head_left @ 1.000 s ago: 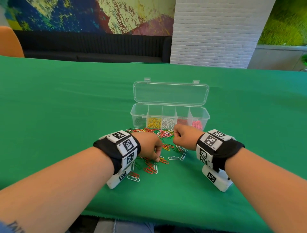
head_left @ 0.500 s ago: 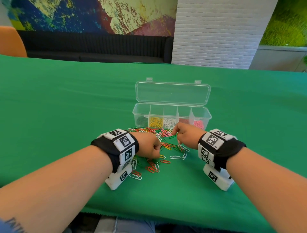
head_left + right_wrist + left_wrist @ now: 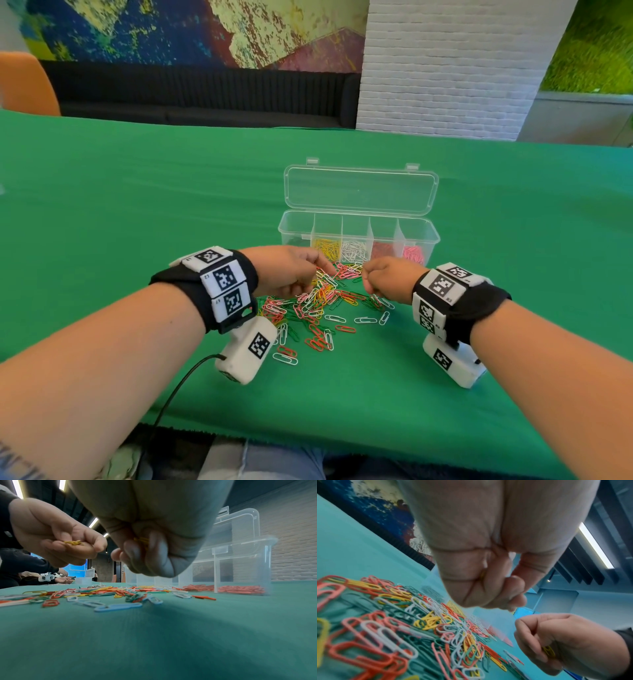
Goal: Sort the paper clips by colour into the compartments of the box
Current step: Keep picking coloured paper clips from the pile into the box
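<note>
Two hands over a heap of mixed paper clips [image 3: 322, 301], each holding yellow clips.
Left hand [image 3: 291, 274] and right hand [image 3: 387, 279] have fingers curled round small bunches of yellow clips [image 3: 73, 542], just near of the open clear box [image 3: 358, 236], whose compartments already hold sorted clips, on the green cloth [image 3: 137, 205].

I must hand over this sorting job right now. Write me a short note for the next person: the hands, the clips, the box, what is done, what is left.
Left hand: holds a few yellow clips in curled fingers, above the pile.
Right hand: also curled round yellow clips.
Box: lid open, behind the pile; compartments already hold sorted green, yellow, white, red and pink clips.
Loose pile: many mixed clips lie on the green cloth before the box.
Left: drop the held yellows in the yellow compartment, then sort the pile.
</note>
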A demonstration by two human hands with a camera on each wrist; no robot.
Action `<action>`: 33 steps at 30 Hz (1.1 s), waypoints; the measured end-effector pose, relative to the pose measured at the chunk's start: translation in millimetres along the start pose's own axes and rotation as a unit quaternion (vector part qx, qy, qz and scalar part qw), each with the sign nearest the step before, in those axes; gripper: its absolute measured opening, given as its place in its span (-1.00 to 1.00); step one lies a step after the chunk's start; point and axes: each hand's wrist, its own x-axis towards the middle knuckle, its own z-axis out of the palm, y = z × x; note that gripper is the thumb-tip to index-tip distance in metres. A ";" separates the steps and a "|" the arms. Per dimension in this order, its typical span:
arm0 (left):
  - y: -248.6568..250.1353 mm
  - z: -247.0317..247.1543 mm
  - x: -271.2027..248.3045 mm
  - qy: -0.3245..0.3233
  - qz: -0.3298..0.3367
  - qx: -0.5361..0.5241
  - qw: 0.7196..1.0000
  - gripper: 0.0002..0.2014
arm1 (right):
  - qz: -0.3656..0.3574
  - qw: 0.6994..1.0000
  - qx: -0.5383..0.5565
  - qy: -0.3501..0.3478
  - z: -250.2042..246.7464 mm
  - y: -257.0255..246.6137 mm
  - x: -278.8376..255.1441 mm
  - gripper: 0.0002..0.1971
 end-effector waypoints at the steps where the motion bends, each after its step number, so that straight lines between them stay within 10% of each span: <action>1: -2.8 -2.5 -0.4 -0.007 -0.008 -0.011 1.000 -0.57 | 0.000 1.000 -0.001 -0.001 -0.2 -0.4 -0.9 -0.67; 9: -23.5 -26.5 -17.5 -0.003 -0.072 -0.047 0.996 -0.69 | -0.013 0.996 -0.084 -0.006 0.2 -3.3 -1.9 -0.66; 16: -30.1 -21.6 -20.2 0.008 -0.030 0.367 0.930 -0.84 | -0.038 0.994 -0.101 -0.009 -1.0 -8.7 -1.5 -0.79; 33: -33.2 -19.7 -6.3 -0.010 0.006 0.360 0.933 -0.93 | -0.064 0.981 -0.180 0.015 8.1 -16.1 12.0 -0.86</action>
